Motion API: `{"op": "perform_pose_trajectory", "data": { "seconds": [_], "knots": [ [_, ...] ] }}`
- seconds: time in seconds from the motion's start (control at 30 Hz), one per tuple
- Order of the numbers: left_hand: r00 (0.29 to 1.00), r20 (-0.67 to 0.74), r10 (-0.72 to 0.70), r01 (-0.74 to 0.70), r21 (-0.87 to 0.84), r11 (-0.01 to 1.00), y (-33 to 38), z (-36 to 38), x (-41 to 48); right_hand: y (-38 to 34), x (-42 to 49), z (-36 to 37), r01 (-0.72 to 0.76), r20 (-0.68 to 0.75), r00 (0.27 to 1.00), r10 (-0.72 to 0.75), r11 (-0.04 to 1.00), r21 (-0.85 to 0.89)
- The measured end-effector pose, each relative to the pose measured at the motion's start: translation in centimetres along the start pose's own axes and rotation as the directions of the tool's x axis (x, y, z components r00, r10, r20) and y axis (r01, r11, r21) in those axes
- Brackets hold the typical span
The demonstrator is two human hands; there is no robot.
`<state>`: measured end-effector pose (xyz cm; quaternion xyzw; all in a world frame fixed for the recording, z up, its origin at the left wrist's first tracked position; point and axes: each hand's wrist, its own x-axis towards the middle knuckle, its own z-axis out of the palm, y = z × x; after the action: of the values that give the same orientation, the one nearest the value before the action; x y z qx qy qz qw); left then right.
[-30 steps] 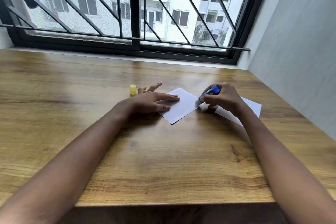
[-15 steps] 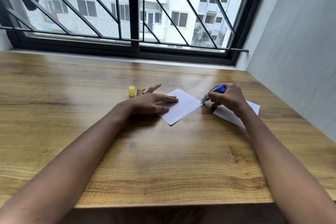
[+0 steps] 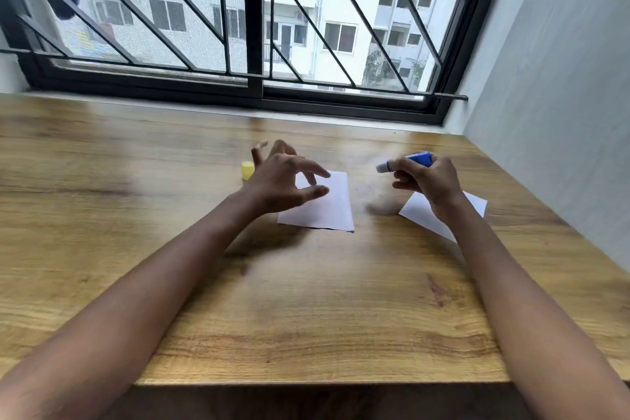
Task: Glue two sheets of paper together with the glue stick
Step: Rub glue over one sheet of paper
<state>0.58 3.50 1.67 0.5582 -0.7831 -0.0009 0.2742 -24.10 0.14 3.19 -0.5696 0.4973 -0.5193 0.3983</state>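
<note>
Two white paper sheets lie on the wooden table (image 3: 306, 317). The left sheet (image 3: 329, 208) sits mid-table, and my left hand (image 3: 279, 181) hovers over its left part with fingers spread, holding nothing. The right sheet (image 3: 419, 211) is partly covered by my right wrist. My right hand (image 3: 426, 181) is raised above the table and grips a blue glue stick (image 3: 409, 161) with its white tip pointing left, off the paper. The yellow cap (image 3: 248, 170) stands upright just left of my left hand.
A black-framed window with bars (image 3: 252, 44) runs along the table's far edge. A grey wall (image 3: 562, 112) borders the table on the right. The table's near edge (image 3: 306, 382) is close to my body.
My left hand has lifted off the left sheet and spread its fingers. The sheet has turned to lie squarer. My right hand has raised the glue stick up and away from the paper.
</note>
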Motion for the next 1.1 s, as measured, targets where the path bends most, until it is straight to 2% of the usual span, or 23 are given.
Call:
{"op": "perform_pose_trajectory", "data": {
  "seconds": [0.1, 0.17, 0.2, 0.3, 0.4, 0.6, 0.87, 1.1],
  "knots": [
    [0.977, 0.212, 0.020, 0.010, -0.139, 0.990, -1.3, -0.6, -0.2, 0.2, 0.1, 0.4, -0.006, 0.038, 0.999, 0.006, 1.000, 0.010],
    [0.946, 0.323, -0.002, 0.038, -0.107, 0.993, -1.9, -0.7, -0.5, 0.0, -0.1, 0.7, -0.011, 0.099, 0.995, 0.006, 0.999, 0.042],
    [0.945, 0.327, -0.021, 0.052, -0.087, 0.995, -2.0, -0.5, -0.6, -0.1, -0.2, 1.0, -0.011, 0.141, 0.990, 0.003, 0.998, 0.058],
    [0.973, 0.203, -0.109, 0.115, -0.019, 0.993, -1.7, 0.3, -0.4, -0.4, -0.8, 2.2, -0.014, 0.253, 0.968, -0.002, 0.998, 0.058],
    [0.983, 0.088, -0.163, 0.159, 0.056, 0.986, -1.1, 1.1, -0.2, -0.4, -1.6, 3.5, 0.018, 0.342, 0.940, -0.008, 1.000, -0.026],
    [0.979, 0.038, -0.200, 0.198, 0.042, 0.979, -1.0, 1.5, -0.2, -0.4, -3.4, 5.5, 0.119, 0.505, 0.862, -0.041, 0.985, -0.123],
    [0.975, 0.046, -0.218, 0.220, -0.025, 0.975, -1.6, 1.9, 0.0, -0.4, -4.3, 6.6, 0.252, 0.495, 0.861, -0.114, 0.942, -0.221],
    [0.975, 0.061, -0.215, 0.216, -0.011, 0.976, -1.7, 2.0, 0.1, -0.4, -4.4, 6.9, 0.323, 0.493, 0.855, -0.161, 0.909, -0.263]
  ]
}}
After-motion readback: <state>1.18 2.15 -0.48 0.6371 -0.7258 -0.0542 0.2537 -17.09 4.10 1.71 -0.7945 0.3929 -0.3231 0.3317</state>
